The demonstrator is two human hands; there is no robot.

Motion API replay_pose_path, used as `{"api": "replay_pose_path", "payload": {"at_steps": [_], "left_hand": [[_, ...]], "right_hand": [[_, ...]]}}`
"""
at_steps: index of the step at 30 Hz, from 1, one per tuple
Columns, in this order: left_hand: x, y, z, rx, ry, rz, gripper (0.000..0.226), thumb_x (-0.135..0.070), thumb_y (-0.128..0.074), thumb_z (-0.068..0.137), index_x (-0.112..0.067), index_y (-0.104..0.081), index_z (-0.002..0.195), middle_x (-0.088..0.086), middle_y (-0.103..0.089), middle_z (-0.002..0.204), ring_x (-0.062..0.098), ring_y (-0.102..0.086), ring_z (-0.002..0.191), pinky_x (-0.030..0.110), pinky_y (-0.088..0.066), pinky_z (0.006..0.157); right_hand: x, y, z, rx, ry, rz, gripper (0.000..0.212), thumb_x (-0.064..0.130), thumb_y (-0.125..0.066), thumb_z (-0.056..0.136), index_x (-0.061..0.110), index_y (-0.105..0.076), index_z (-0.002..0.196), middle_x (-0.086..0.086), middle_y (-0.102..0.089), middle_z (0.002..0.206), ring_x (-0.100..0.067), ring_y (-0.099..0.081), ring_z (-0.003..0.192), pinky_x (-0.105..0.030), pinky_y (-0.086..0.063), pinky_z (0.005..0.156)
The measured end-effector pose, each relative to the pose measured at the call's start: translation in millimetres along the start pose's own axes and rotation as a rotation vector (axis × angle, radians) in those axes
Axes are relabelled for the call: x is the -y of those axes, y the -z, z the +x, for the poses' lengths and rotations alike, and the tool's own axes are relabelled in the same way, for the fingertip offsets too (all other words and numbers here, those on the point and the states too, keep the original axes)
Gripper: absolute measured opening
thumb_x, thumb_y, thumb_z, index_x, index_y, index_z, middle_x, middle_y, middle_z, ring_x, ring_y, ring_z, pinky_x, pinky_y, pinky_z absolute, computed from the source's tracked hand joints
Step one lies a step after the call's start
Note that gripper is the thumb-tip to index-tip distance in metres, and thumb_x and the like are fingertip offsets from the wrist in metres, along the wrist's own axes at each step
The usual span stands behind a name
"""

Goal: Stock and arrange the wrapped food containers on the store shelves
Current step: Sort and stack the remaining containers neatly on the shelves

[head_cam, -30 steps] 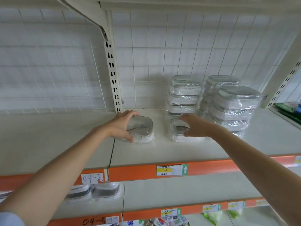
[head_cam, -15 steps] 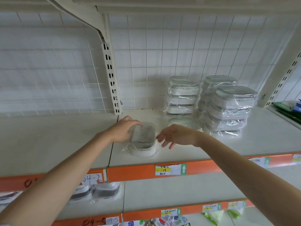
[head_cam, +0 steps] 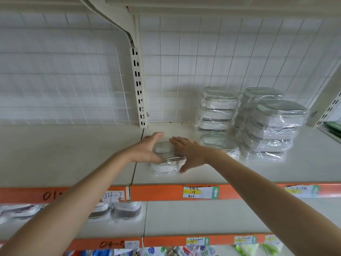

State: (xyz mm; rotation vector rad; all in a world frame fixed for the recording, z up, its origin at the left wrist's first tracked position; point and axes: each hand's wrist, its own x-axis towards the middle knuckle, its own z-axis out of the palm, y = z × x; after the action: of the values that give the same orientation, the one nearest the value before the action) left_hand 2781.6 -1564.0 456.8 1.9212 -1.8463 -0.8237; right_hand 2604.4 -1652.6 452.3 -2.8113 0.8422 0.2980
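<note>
A small wrapped food container (head_cam: 167, 157) with a clear ribbed lid sits on the white upper shelf (head_cam: 73, 156), near its front and just right of the shelf seam. My left hand (head_cam: 145, 149) grips its left side, fingers reaching over the far edge and thumb at the near edge. My right hand (head_cam: 187, 153) lies with straight fingers on the lid's right side, thumb spread toward the front corner. Another single wrapped container (head_cam: 215, 144) lies flat to the right. Behind and beside it stand stacks of wrapped containers (head_cam: 217, 108), the nearest larger stack (head_cam: 276, 126) furthest right.
A slotted upright post (head_cam: 138, 85) and a wire grid back panel stand behind. An orange price rail (head_cam: 156, 193) with labels edges the shelf. On the lower shelf at left lie more wrapped containers (head_cam: 118, 211). Colourful packets show at the bottom.
My right hand left the single container on the right and came left onto the container my left hand holds. That container slid a little toward the shelf front.
</note>
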Motion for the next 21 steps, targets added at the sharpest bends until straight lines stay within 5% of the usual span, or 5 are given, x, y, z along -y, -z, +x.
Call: {"api": "replay_pose_path", "payload": {"at_steps": [3, 8, 17, 21], "left_hand": [[9.5, 10.9, 1.3, -0.120, 0.003, -0.099, 0.078, -0.013, -0.070, 0.082, -0.019, -0.026, 0.146, 0.002, -0.032, 0.150, 0.011, -0.029, 0.136, 0.021, -0.025, 0.105], [0.8, 19.0, 17.8, -0.430, -0.023, -0.168, 0.054, -0.022, -0.068, 0.085, -0.015, -0.044, 0.133, 0.002, -0.052, 0.127, 0.014, -0.054, 0.106, 0.025, -0.040, 0.087], [-53.2, -32.1, 73.5, -0.218, -0.115, -0.077, 0.066, -0.030, -0.076, 0.077, -0.010, -0.047, 0.133, 0.004, -0.055, 0.124, 0.017, -0.056, 0.108, 0.027, -0.044, 0.093], [-71.6, -49.8, 89.9, -0.213, -0.114, -0.207, 0.045, -0.019, -0.080, 0.072, -0.022, -0.056, 0.110, -0.008, -0.056, 0.104, 0.009, -0.054, 0.098, 0.009, -0.039, 0.069]], "right_hand": [[4.4, 0.9, 1.2, -0.179, 0.010, -0.033, 0.104, 0.043, -0.078, 0.068, 0.014, -0.017, 0.148, -0.004, -0.025, 0.145, -0.022, -0.021, 0.134, -0.044, -0.026, 0.110], [-37.2, 43.4, -28.0, -0.435, -0.023, -0.028, 0.097, 0.040, -0.081, 0.063, 0.017, -0.031, 0.143, 0.000, -0.034, 0.135, -0.019, -0.027, 0.126, -0.038, -0.028, 0.107], [-113.5, 38.1, -61.0, -0.107, -0.291, -0.061, 0.099, 0.033, -0.075, 0.077, 0.013, -0.011, 0.150, -0.009, -0.011, 0.157, -0.028, -0.014, 0.143, -0.041, -0.017, 0.116], [-113.2, 37.4, -57.5, -0.123, -0.295, -0.068, 0.100, 0.031, -0.076, 0.076, 0.014, -0.011, 0.151, -0.007, -0.009, 0.158, -0.027, -0.014, 0.144, -0.040, -0.017, 0.116]]}}
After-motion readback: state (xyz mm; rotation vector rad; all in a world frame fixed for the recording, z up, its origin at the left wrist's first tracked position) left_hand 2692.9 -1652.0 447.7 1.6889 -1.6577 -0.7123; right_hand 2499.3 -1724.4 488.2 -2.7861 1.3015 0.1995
